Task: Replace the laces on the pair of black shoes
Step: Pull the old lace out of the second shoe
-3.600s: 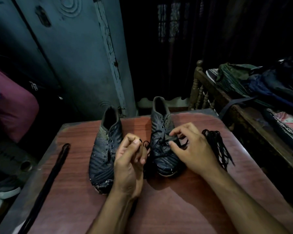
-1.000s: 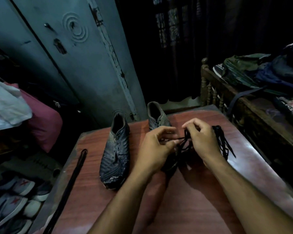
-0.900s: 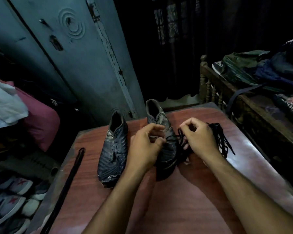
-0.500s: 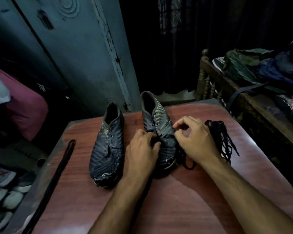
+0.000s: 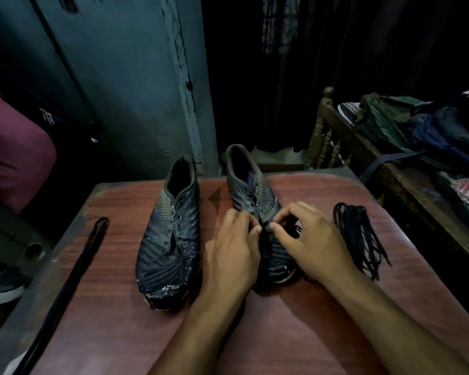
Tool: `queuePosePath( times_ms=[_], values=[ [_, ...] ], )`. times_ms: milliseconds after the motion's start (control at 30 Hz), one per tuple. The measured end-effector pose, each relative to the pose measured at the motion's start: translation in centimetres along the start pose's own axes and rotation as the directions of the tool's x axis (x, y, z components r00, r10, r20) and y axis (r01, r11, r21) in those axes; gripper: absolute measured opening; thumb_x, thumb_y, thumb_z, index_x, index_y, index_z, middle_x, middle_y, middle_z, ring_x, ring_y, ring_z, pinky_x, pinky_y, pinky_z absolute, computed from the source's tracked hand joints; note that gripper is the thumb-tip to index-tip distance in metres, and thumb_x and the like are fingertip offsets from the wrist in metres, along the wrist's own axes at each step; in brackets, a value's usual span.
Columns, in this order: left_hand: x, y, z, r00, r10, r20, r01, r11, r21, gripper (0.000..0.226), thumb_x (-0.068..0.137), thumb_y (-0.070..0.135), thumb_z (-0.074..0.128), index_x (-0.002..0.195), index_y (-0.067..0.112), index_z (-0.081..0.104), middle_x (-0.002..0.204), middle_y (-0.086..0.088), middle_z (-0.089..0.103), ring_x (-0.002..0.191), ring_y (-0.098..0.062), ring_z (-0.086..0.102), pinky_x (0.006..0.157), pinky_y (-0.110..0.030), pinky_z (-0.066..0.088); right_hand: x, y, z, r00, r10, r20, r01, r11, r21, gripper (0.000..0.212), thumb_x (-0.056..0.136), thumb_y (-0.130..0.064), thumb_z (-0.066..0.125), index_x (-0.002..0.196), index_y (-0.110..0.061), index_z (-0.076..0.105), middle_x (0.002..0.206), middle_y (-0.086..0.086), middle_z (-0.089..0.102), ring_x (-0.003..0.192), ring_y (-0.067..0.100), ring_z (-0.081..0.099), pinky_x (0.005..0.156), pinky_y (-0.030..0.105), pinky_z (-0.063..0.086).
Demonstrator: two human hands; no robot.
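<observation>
On the reddish wooden table (image 5: 295, 334), toward its far middle, the pair of black shoes is set side by side with the toes toward the person. The right-hand shoe (image 5: 252, 190) is being worked on at its eyelet row, where a black lace (image 5: 291, 230) is seen bunched just under the fingers. The left hand (image 5: 232, 255) is laid over the forefoot with its fingertips curled narrowly at the lacing, and the lace appears to be pinched there, though the contact is partly hidden. The right hand (image 5: 313, 239) is curled in the same way from the other side, thumb and forefinger brought close together on the lace. The left-hand shoe (image 5: 171, 239) is touched by neither hand; its eyelets look bare, and its toe is scuffed and peeling.

Just to the right of the hands, a loose bundle of black laces (image 5: 359, 236) is left lying on the table, apart from both shoes. It is judged that the job is at an early stage: one shoe is only part-way handled, the other is not yet laced, and whether old lace is being removed or new lace threaded cannot be told.

A long dark stick (image 5: 65, 280) is laid along the table's left edge. No brand, label or readable writing can be made out anywhere.
</observation>
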State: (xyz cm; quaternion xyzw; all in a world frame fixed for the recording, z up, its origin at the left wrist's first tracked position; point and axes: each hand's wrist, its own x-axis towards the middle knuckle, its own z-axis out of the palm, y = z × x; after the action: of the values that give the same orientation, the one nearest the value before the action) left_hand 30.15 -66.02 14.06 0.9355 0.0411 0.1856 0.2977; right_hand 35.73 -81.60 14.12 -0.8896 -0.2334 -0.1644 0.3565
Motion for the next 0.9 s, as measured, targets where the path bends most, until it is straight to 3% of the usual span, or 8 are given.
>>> queuePosePath(
  times_ms=[100,233,400,500,600,733,900],
  values=[
    [-0.2,-0.1,-0.5,1.0,-0.008,-0.019,0.007,0.998,-0.058,0.013,0.103,0.039,0.048,0.103,0.028,0.055,0.107,0.012,0.049,0.098,-0.015,0.057,0.076,-0.04,0.047,1.4,-0.3,-0.6,0.982,-0.101,0.157,0.126,0.98,-0.155,0.026,0.09,-0.037,0.068,0.114,-0.035,0.061,0.083,-0.017,0.053,0.088,0.011,0.056,0.08,0.039,0.045],
    [-0.1,0.2,-0.7,1.0,-0.001,-0.007,0.0,0.995,-0.103,0.011,0.103,0.039,0.047,0.106,0.031,0.053,0.107,0.016,0.045,0.1,-0.009,0.054,0.074,-0.035,0.042,2.4,-0.3,-0.8,0.945,-0.253,0.209,0.303,0.916,-0.262,0.025,0.092,-0.042,0.049,0.109,-0.034,0.065,0.089,-0.015,0.052,0.087,0.014,0.054,0.075,0.033,0.035],
    [-0.2,0.0,-0.6,1.0,-0.005,-0.031,0.001,0.99,-0.139,0.008,0.101,0.041,0.048,0.101,0.034,0.05,0.104,0.017,0.05,0.094,-0.006,0.054,0.077,-0.037,0.046,1.4,0.5,-0.2,0.95,-0.29,0.115,0.309,0.924,-0.225,0.017,0.095,-0.039,0.05,0.102,-0.031,0.063,0.093,-0.014,0.053,0.086,0.013,0.051,0.074,0.034,0.04],
    [-0.1,-0.2,-0.3,0.993,-0.057,-0.101,0.043,0.99,-0.134,0.004,0.095,0.036,0.059,0.096,0.033,0.057,0.099,0.017,0.058,0.084,-0.006,0.058,0.076,-0.036,0.048,1.3,0.1,-0.2,0.955,-0.284,0.083,0.294,0.943,-0.154,0.013,0.096,-0.036,0.05,0.1,-0.028,0.059,0.094,-0.015,0.057,0.088,0.013,0.053,0.078,0.037,0.04],
    [-0.1,0.1,-0.3,0.995,-0.063,-0.078,0.055,0.994,-0.091,0.015,0.091,0.035,0.064,0.105,0.036,0.06,0.1,0.016,0.059,0.08,-0.005,0.062,0.075,-0.036,0.052,1.2,-0.3,-0.5,0.947,-0.313,0.078,0.319,0.944,-0.082,0.01,0.094,-0.032,0.054,0.097,-0.024,0.059,0.093,-0.014,0.059,0.088,0.013,0.055,0.08,0.039,0.044],
    [-0.3,0.6,-0.5,0.999,-0.026,-0.027,0.026,0.999,-0.02,0.025,0.093,0.042,0.06,0.118,0.043,0.055,0.106,0.017,0.053,0.09,-0.006,0.062,0.074,-0.035,0.052,1.0,-0.6,-0.9,0.924,-0.372,0.092,0.376,0.926,-0.03,0.01,0.092,-0.028,0.059,0.096,-0.019,0.063,0.094,-0.011,0.06,0.087,0.013,0.054,0.079,0.039,0.048],
    [-0.4,0.6,-0.3,0.999,-0.048,-0.017,0.049,0.999,0.017,0.026,0.091,0.044,0.059,0.117,0.039,0.057,0.112,0.018,0.052,0.096,-0.013,0.063,0.075,-0.036,0.051,0.8,-1.1,-1.1,0.89,-0.441,0.115,0.448,0.893,-0.047,0.01,0.091,-0.025,0.062,0.097,-0.018,0.066,0.094,-0.008,0.061,0.088,0.014,0.056,0.077,0.039,0.047]
  ],
)
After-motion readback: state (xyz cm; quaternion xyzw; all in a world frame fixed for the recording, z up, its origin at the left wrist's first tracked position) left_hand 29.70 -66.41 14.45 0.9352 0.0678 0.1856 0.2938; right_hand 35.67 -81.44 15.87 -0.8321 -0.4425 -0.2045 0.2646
